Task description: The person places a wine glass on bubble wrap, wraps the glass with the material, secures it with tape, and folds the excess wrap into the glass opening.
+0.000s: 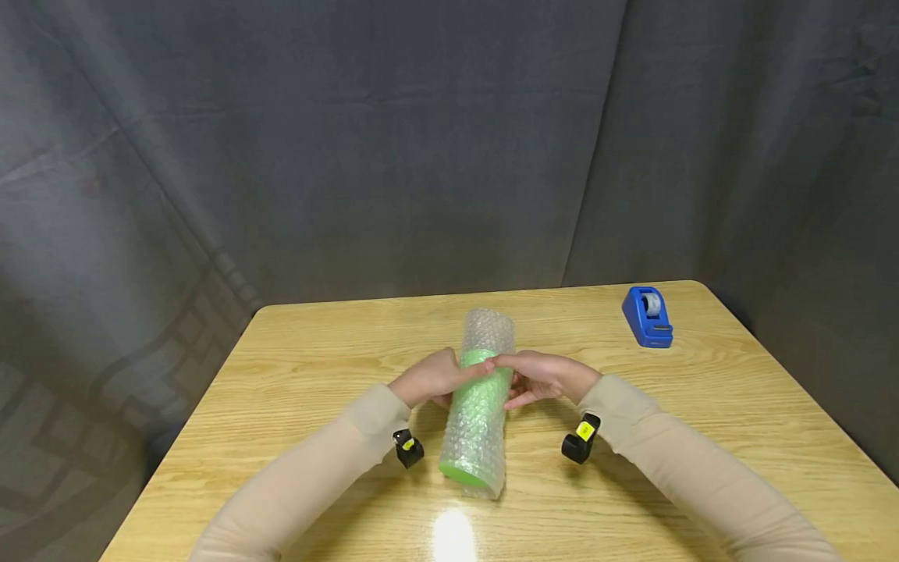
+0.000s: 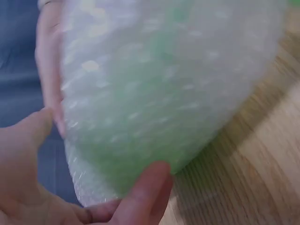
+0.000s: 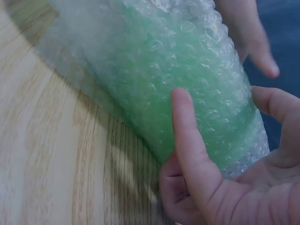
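A green cylinder wrapped in clear bubble wrap (image 1: 481, 414) lies near the middle of the table, its long side pointing away from me. One green end shows at the near side, and the wrap extends past the far end. My left hand (image 1: 441, 376) holds it from the left, thumb across the top. From the right, my right hand (image 1: 549, 376) holds it as well, thumb over the top and fingers by the lower side. In the right wrist view, fingertips (image 3: 182, 96) touch the bubbly surface. The left wrist view is blurred, with fingers (image 2: 145, 192) against the wrap.
A blue tape dispenser (image 1: 648, 318) with a roll of tape stands at the back right of the wooden table (image 1: 337, 343). Grey curtains (image 1: 421, 156) hang behind and on both sides. Each wrist carries a small black camera.
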`<state>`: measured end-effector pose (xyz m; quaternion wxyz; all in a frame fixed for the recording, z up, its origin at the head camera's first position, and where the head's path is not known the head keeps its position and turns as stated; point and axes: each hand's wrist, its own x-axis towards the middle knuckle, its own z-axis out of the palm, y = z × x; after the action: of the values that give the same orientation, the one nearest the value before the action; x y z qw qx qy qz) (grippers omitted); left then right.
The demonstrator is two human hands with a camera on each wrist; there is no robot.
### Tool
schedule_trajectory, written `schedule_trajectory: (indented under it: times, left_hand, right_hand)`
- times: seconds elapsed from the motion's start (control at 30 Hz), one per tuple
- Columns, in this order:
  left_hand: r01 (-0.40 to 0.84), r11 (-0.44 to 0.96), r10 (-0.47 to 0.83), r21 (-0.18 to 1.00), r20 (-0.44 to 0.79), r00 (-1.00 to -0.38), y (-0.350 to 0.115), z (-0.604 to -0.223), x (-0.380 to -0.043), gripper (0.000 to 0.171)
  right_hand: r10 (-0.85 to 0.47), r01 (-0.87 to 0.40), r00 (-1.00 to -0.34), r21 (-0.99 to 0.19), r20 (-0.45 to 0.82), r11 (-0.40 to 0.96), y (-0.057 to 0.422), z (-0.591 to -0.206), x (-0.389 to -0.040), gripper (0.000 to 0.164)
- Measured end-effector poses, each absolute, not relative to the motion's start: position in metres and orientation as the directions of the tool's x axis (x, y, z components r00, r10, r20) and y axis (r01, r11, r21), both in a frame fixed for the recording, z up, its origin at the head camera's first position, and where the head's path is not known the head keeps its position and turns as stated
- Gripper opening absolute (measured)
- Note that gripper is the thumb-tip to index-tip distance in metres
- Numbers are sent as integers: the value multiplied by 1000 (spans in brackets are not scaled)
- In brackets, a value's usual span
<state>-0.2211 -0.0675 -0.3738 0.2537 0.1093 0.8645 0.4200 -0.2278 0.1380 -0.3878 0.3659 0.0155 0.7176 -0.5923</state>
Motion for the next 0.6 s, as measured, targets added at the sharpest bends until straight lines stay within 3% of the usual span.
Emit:
schedule_trajectory:
  times: [0.13, 0.33, 0.6]
  left_hand:
    - [-200, 504, 440, 840, -449, -777, -80, -379, -232, 73]
    - [-438, 364, 414, 822, -564, -714, -92, -390, -243, 62]
    - [-391, 406, 454, 826, -554, -698, -92, -395, -238, 50]
  right_hand:
    - [-412, 462, -729, -838, -546, 292, 137, -389, -229, 45]
    - [-423, 465, -723, -837, -547, 288, 136, -389, -230, 54]
    - [-427, 464, -721, -838, -545, 286, 137, -391, -230, 55]
